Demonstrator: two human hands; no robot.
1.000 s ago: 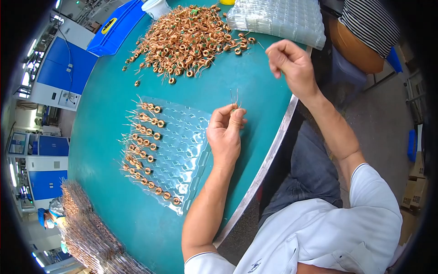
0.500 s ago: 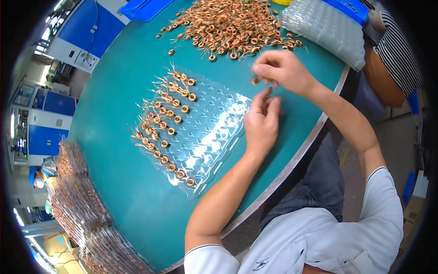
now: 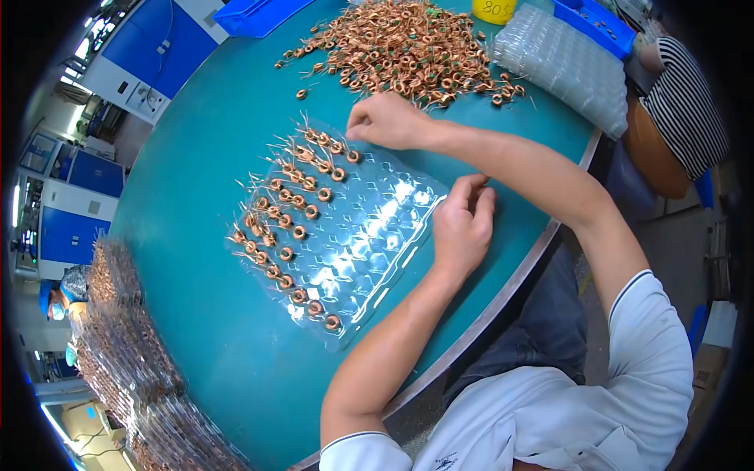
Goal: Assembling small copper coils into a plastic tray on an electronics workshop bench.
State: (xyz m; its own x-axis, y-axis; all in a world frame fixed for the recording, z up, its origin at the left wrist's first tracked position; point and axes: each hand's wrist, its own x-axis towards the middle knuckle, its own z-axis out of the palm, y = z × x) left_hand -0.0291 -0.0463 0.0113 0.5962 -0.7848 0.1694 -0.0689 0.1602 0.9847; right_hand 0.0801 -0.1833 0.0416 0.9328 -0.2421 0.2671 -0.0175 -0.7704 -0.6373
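A clear plastic blister tray (image 3: 377, 228) lies tilted across the green table, its left part filled with rows of small copper-wound ring coils (image 3: 298, 232) whose wire leads point up and left. At the tray's far edge is my right hand (image 3: 389, 122), fingers closed in a pinch just above the end coil (image 3: 355, 156) of the farthest row. Whether the fingertips still grip that coil's leads is hidden. My left hand (image 3: 463, 228) rests beside the tray's right edge, fingers curled in toward the thumb. What it holds, if anything, does not show.
A large heap of loose coils (image 3: 408, 51) covers the far table. Stacked empty blister trays (image 3: 561, 67), a yellow container (image 3: 495, 9) and blue bins (image 3: 597, 23) stand beside it. Filled trays (image 3: 133, 361) are piled at the left. Another person's striped sleeve (image 3: 683, 94) shows at right.
My right hand has moved left from above my left hand, carrying a coil to the tray's far row. That row has gained a coil at its end. My left hand has shifted slightly.
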